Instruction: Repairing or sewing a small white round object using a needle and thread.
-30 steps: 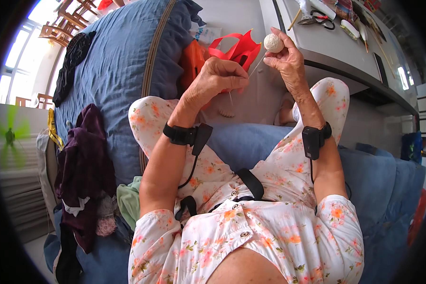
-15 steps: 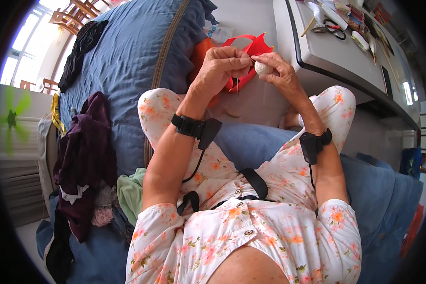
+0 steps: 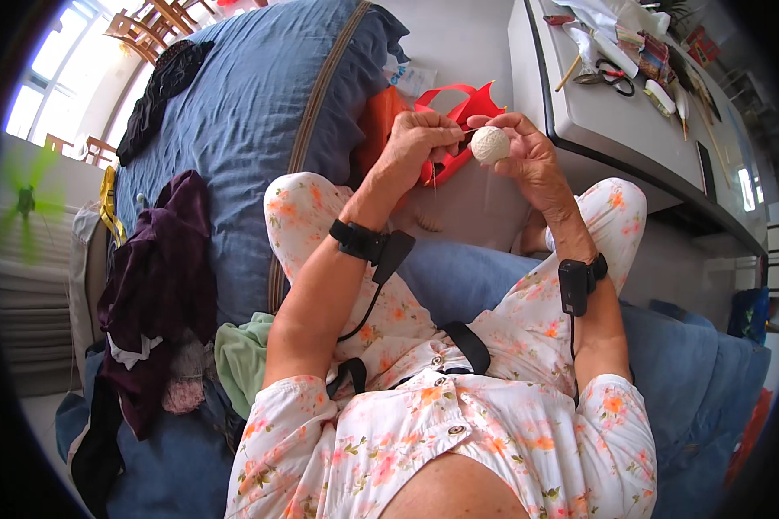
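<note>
A round, cream-white ball [image 3: 491, 145] with a textured surface rests in the fingers of my right hand [image 3: 535, 160], thumb below and fingertips above. My left hand [image 3: 420, 143] is closed in a pinch on a thin, dark needle-like thing [image 3: 470, 131] whose tip meets the ball's upper left side. Its exact kind is too small to make out. A pale thread [image 3: 435, 177] dangles beneath my left fingers. Behind both hands lies a bright red bag [image 3: 467, 102] with a strap loop, beside an orange-red thing [image 3: 374, 130] partly hidden by my left hand.
At left stands a large blue cloth-covered mound [image 3: 234, 112], with dark purple clothing [image 3: 160, 251] and a green cloth [image 3: 242, 355] nearby. A white table [image 3: 597, 112] at the right holds black-handled scissors [image 3: 616, 80] and several tools. A green fan [image 3: 26, 201] is at far left.
My right hand has turned and opened out somewhat, so the ball shows more fully and sits lower. My left hand has shifted slightly down, and the hands are a little farther apart.
</note>
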{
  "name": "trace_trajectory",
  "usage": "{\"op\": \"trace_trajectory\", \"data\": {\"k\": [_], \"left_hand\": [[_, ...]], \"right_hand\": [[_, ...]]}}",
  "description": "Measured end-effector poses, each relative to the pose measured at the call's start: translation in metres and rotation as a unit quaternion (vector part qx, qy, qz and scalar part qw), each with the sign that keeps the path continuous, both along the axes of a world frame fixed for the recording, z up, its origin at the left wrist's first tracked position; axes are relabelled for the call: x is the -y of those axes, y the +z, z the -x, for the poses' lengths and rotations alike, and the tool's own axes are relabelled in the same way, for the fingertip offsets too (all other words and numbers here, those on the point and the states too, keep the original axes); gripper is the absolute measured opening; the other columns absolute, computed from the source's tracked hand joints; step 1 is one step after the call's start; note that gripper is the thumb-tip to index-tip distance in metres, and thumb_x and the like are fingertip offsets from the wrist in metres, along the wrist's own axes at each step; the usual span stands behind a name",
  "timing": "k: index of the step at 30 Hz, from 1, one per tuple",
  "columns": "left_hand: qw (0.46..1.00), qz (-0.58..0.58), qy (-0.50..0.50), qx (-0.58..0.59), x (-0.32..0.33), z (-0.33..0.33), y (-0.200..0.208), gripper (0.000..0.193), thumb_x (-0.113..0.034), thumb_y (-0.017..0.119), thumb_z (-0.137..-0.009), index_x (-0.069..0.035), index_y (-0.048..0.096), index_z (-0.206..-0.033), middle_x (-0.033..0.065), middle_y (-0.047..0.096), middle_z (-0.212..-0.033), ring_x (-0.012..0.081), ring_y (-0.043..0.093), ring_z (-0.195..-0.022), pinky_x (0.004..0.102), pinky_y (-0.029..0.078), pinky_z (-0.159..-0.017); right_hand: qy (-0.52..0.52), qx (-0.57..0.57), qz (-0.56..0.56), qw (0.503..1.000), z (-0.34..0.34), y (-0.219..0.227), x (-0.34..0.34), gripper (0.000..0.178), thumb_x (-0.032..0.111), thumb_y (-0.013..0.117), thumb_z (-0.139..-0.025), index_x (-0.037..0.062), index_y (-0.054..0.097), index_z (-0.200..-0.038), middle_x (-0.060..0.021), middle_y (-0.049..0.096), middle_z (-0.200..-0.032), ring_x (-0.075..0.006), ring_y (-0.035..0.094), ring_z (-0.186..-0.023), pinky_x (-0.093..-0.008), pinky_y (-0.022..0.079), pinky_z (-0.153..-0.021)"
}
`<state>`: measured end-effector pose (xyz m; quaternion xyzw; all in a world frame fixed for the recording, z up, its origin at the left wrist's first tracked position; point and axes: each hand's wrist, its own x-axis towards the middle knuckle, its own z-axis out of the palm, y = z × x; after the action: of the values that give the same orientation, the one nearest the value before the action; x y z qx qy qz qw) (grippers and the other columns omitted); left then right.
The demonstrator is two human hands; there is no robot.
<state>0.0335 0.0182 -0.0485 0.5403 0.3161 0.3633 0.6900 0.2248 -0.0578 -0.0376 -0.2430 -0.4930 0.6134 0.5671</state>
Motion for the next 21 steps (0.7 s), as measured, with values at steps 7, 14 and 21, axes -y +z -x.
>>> {"op": "trace_trajectory", "data": {"k": [7,14,21], "left_hand": [[0.995,-0.058,-0.059,-0.065,0.017,-0.009,0.010,0.011,-0.008,0.064,-0.079,0.002,0.067,-0.082,0.0009,0.060,-0.065,0.0054,0.051,-0.056,0.0196,0.038,-0.052],[0.988,-0.073,-0.111,-0.075,0.024,-0.009,0.019,0.010,-0.007,0.064,-0.079,0.002,0.067,-0.081,0.0022,0.061,-0.066,0.0069,0.053,-0.060,0.0205,0.039,-0.055],[0.994,0.007,-0.091,0.058,0.012,-0.001,0.015,0.007,-0.005,0.063,-0.082,0.002,0.065,-0.082,0.0035,0.059,-0.069,0.0071,0.050,-0.059,0.0206,0.037,-0.054]], "right_hand": [[-0.098,-0.033,0.024,0.994,-0.015,-0.022,-0.014,0.050,0.015,0.075,-0.078,0.0065,0.048,-0.119,-0.0141,0.058,-0.119,-0.0188,0.060,-0.101,-0.0290,0.051,-0.086],[-0.183,0.124,0.018,0.975,-0.014,-0.028,-0.018,0.044,0.008,0.074,-0.078,0.0050,0.050,-0.114,-0.0038,0.059,-0.101,-0.0125,0.058,-0.095,-0.0272,0.050,-0.086],[-0.149,0.247,-0.039,0.957,-0.005,-0.029,-0.014,0.042,0.003,0.069,-0.079,0.0073,0.054,-0.118,-0.0024,0.054,-0.105,-0.0117,0.056,-0.099,-0.0260,0.047,-0.091]]}}
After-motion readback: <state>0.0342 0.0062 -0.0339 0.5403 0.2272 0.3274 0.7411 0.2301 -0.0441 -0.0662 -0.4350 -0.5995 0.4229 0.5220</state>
